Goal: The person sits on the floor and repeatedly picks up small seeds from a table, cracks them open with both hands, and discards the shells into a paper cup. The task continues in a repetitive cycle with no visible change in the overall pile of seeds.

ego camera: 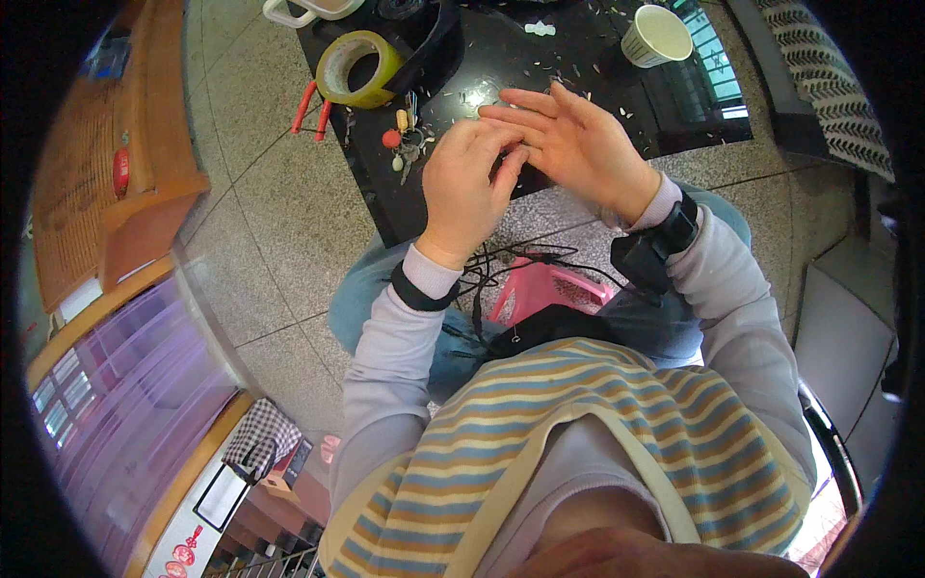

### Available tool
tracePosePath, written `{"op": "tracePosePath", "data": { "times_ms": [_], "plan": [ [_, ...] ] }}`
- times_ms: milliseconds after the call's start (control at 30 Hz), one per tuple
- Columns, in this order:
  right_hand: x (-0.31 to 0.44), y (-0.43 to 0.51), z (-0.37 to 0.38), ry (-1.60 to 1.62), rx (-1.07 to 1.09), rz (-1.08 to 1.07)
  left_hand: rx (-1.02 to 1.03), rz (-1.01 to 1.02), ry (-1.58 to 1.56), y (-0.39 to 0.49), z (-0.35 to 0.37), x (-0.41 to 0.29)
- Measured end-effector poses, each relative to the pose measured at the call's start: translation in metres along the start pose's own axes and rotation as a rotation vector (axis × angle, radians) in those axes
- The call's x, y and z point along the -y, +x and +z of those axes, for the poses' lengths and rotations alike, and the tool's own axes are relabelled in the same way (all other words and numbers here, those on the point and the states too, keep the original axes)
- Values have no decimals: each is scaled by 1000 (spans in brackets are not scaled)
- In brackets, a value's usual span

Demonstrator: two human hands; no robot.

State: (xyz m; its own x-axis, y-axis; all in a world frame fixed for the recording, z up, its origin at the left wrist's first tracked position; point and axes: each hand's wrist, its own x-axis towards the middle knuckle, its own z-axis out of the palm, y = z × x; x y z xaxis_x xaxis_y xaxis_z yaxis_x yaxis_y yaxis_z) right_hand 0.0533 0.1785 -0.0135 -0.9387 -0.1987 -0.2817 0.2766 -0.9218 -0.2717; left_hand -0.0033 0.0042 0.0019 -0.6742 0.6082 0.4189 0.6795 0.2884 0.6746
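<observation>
My left hand (466, 184) and my right hand (589, 148) meet above the near edge of a glossy black table (390, 199). The left thumb and forefinger pinch a lower finger of the right hand. Whether something small sits between them is hidden. Palm up, the right hand has its other fingers spread and holds nothing visible. Just left of my hands lies a bunch of keys (412, 148) with a red ball (391, 139) and a yellow charm (402, 119). Behind the keys rests a roll of yellowish adhesive tape (331, 78), with red tool handles (303, 108) beside it.
A paper cup (654, 37) stands at the table's back right. Small pale scraps dot the tabletop, with a white piece (540, 29) farther back. Black cables (498, 271) hang over a pink plastic stool (549, 285) between my knees. A patterned cushioned seat (831, 87) is at right.
</observation>
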Motion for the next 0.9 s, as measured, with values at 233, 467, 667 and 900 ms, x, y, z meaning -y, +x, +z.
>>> {"op": "tracePosePath", "data": {
  "times_ms": [233, 467, 667, 900],
  "plan": [
    [-19, 0, 4, -145, 4, -57, 130, -64, -41, -4, -3, 5],
    [-36, -6, -14, -141, -14, 22, 122, 11, 152, -4, -7, 4],
    [10, 1, -21, -853, -188, -230, 46, 83, 87, -2, -5, 1],
    [69, 7, -35, -1812, -357, -757, 89, -17, -14, -6, -4, 6]
  ]
}}
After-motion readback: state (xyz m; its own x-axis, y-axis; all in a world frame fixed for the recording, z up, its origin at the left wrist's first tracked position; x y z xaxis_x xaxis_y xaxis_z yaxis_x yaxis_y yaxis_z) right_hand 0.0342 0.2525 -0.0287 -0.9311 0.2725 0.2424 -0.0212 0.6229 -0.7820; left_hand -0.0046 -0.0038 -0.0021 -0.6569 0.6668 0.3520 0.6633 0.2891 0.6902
